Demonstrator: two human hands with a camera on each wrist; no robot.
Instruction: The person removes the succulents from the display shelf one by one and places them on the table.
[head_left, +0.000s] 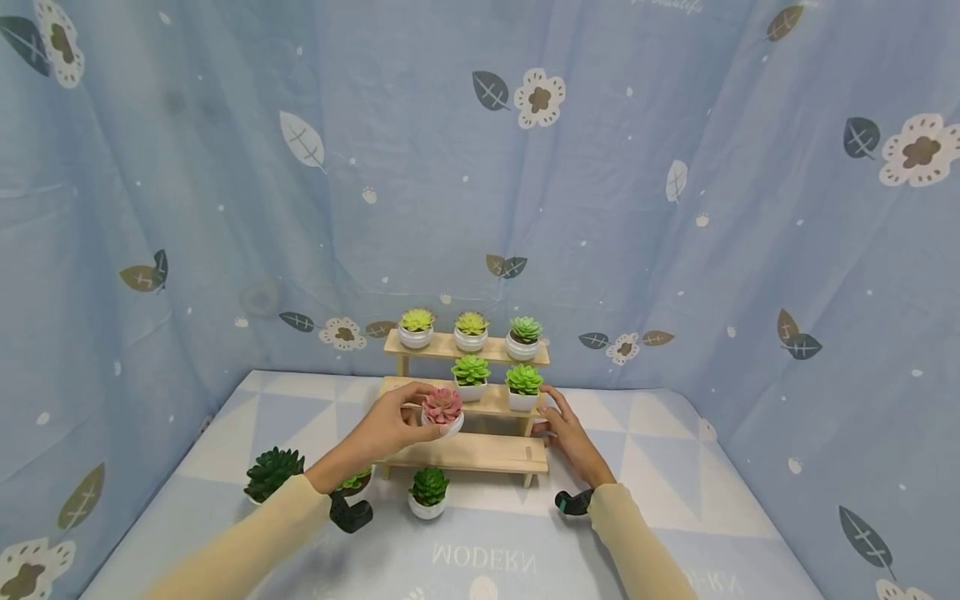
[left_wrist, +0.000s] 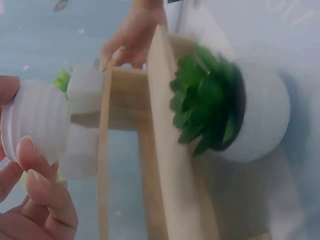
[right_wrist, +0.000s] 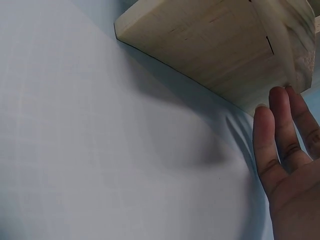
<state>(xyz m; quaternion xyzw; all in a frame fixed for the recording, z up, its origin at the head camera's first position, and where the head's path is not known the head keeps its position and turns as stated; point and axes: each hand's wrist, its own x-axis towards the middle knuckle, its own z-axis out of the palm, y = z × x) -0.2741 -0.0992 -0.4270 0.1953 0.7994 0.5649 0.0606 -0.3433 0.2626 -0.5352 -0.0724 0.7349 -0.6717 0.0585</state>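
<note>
Two small plants sit closest to us on the desk (head_left: 675, 467): a dark green plant (head_left: 273, 472) at the left and a little green plant in a white pot (head_left: 429, 492) in front of the wooden shelf (head_left: 468, 454). Our left hand (head_left: 390, 429) pinches the pink plant pot (head_left: 442, 412) with thumb and fingertips, holding it up in the air just at the left end of the middle step. In the left wrist view our fingers (left_wrist: 45, 197) curl around its white ribbed side. Our right hand (head_left: 566, 433) is spread flat, with straight fingers touching the right end of the shelf.

We think the pot is light and hard, smooth enough to slip, and could crack if dropped. The best place to hold it is around the ribbed side, not by the leaves.

Farther back, two green plants stand on the middle step and three on the top step. Behind all is a blue cloth (head_left: 675, 250) with leaves and flowers.
</note>
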